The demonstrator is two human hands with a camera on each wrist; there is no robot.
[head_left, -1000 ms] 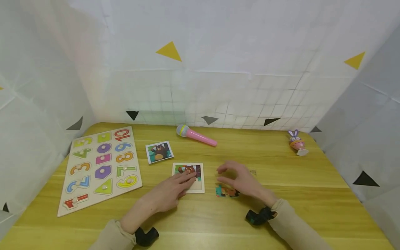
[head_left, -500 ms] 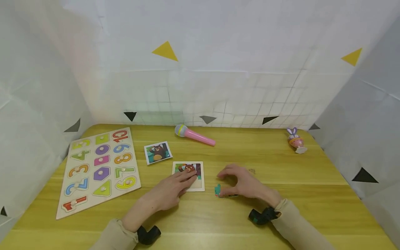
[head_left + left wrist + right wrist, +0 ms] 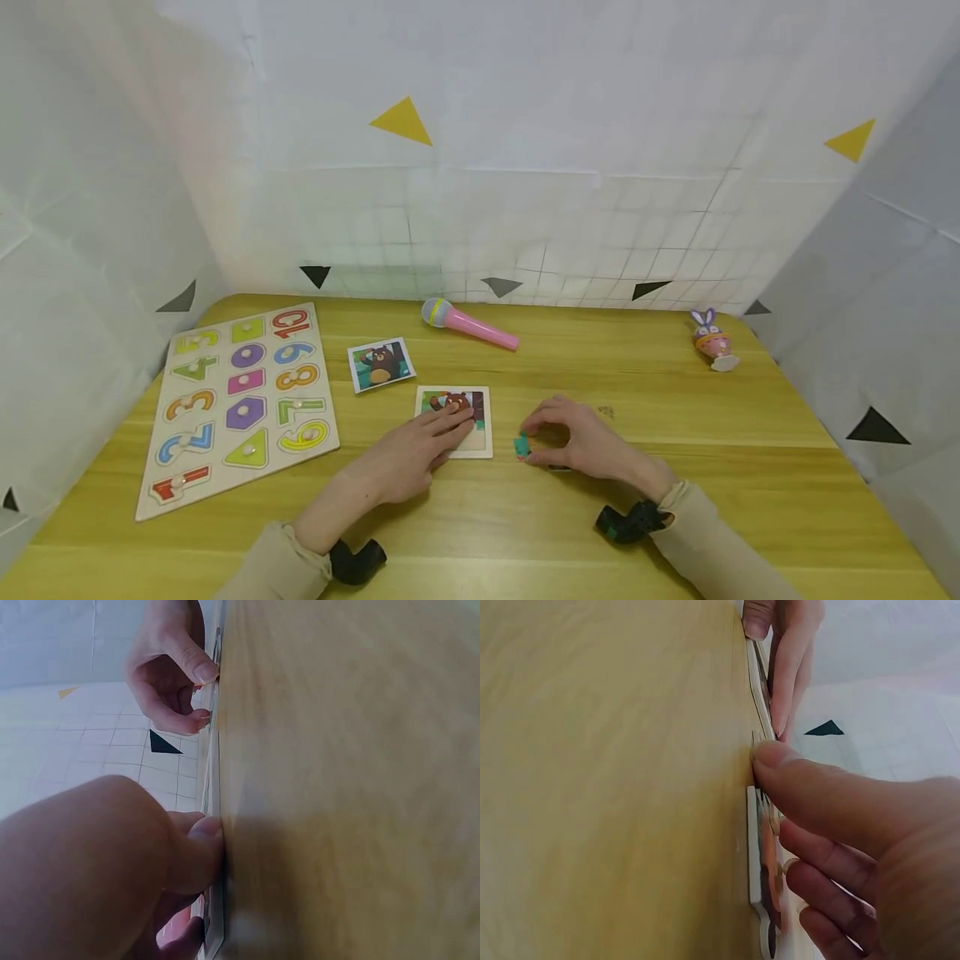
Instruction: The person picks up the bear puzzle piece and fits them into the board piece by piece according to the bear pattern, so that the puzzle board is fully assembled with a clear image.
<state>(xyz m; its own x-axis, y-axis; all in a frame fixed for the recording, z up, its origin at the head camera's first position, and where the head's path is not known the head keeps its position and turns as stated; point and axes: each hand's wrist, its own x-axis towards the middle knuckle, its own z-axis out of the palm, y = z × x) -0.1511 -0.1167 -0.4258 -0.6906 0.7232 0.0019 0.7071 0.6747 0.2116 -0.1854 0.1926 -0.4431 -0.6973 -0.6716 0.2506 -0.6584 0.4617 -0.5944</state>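
Observation:
A small teal jigsaw piece point(image 3: 521, 448) is between the thumb and index finger of my right hand point(image 3: 581, 437), which pinches it low over the table. Beneath that hand lies another puzzle piece point(image 3: 754, 855), mostly hidden in the head view but showing its pale edge and dark and orange top in the right wrist view. My left hand point(image 3: 401, 460) rests on a square puzzle board point(image 3: 480, 446) with a bear picture. Its fairly straight fingers lie across the picture, and the thumb point(image 3: 206, 832) is at the board's edge. The board's lower part shows bare pale wood.
A bear picture card point(image 3: 381, 365) lies behind the board. A number-and-shape peg puzzle point(image 3: 243, 408) is at the left. A pink toy microphone point(image 3: 472, 323) lies at the back, and a bunny-eared toy point(image 3: 711, 340) near the right edge. White sheets surround the wooden table.
My right hand has come down onto the puzzle pieces, brought thumb and index finger together and pinched the teal one, parting it from the other. My left hand stays on the board.

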